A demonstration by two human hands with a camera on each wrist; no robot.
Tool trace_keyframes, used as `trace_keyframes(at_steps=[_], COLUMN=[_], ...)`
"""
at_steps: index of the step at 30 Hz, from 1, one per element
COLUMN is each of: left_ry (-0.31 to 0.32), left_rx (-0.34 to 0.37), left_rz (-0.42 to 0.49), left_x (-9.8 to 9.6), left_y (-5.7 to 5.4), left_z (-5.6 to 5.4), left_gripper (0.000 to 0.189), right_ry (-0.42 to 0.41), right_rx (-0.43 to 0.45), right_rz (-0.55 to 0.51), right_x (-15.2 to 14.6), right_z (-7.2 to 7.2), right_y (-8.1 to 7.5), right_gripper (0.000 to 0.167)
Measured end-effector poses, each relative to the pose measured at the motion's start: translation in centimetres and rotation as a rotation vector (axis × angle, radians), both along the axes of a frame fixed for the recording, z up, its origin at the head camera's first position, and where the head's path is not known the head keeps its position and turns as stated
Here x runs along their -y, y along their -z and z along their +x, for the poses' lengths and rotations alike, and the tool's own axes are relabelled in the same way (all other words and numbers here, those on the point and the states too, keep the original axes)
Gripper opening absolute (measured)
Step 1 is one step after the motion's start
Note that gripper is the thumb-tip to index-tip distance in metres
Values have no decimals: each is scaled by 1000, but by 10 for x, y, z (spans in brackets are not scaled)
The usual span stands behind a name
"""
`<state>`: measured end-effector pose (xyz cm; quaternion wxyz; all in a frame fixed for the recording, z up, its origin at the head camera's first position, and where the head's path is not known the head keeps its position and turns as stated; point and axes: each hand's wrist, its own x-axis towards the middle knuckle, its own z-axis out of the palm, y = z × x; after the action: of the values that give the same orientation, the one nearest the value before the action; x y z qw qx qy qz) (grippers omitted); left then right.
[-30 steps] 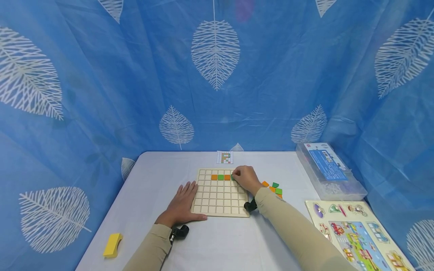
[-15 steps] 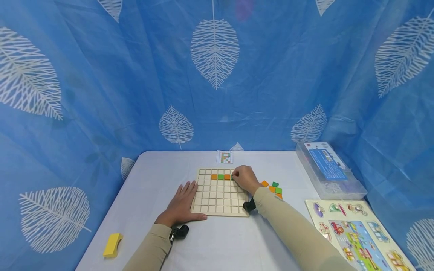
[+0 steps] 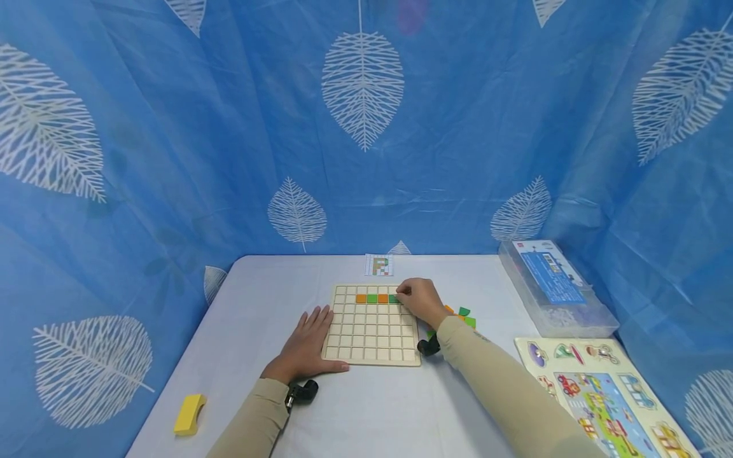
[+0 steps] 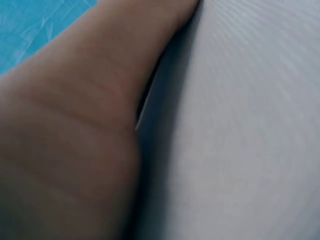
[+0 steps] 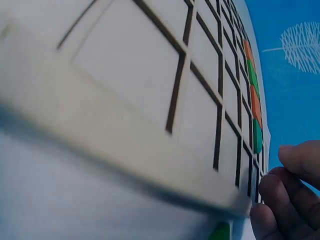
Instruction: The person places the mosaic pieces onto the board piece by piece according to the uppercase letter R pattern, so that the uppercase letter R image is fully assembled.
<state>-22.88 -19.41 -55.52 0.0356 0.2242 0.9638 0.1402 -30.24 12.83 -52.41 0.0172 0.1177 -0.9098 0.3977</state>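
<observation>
A square wooden grid board (image 3: 375, 337) lies on the white table. In its second row from the back sit an orange tile (image 3: 361, 299), a light green tile (image 3: 372, 299), another orange tile (image 3: 382, 299) and a dark green tile (image 3: 392, 299) with a rounded corner. My left hand (image 3: 306, 343) rests flat at the board's left edge, fingers spread and thumb along the near corner. My right hand (image 3: 422, 300) is over the board's back right corner, fingers loosely bent beside the dark green tile. In the right wrist view nothing shows between the fingertips (image 5: 272, 187).
Loose orange and green tiles (image 3: 469, 322) lie right of the board, partly behind the right forearm. A small pattern card (image 3: 379, 265) lies behind it. Farther right are a clear plastic box (image 3: 550, 292) and a picture puzzle (image 3: 607, 394). A yellow arch block (image 3: 190, 415) sits at front left.
My right hand has let go of the dark green tile and shifted slightly right, so the tile shows in its cell. My left hand has stayed in place.
</observation>
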Motion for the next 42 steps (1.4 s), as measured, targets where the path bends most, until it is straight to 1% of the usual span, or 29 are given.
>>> trace_keyframes(at_steps=[8,14,17,24,30,33,42], left_ry=[-6,-11,-5,0,6,8,3], left_rx=[17,15,14,23,11,14,0], left_rz=[-7,-17,-16,-25,-6,-18,-16], left_x=[-1,-1,0,1,1,1,-1], left_y=[-2,0,2,4,3,2,3], left_z=[1,0,-1,-1,0,0,1], left_gripper=[137,138,138,139,137,137,137], right_ry=[32,65,65,46,35,21,-24], right_rx=[19,73,100,136,174,185,179], right_rz=[23,64,75,79,92,108,133], right_x=[-23,-33,-38,-47,-51,-53,-54], right_z=[-2,-5,-4,0,2,3,7], right_y=[-3,-6,-5,-3,-3,-4,-5], right_gripper=[9,11,13,17,22,24,29])
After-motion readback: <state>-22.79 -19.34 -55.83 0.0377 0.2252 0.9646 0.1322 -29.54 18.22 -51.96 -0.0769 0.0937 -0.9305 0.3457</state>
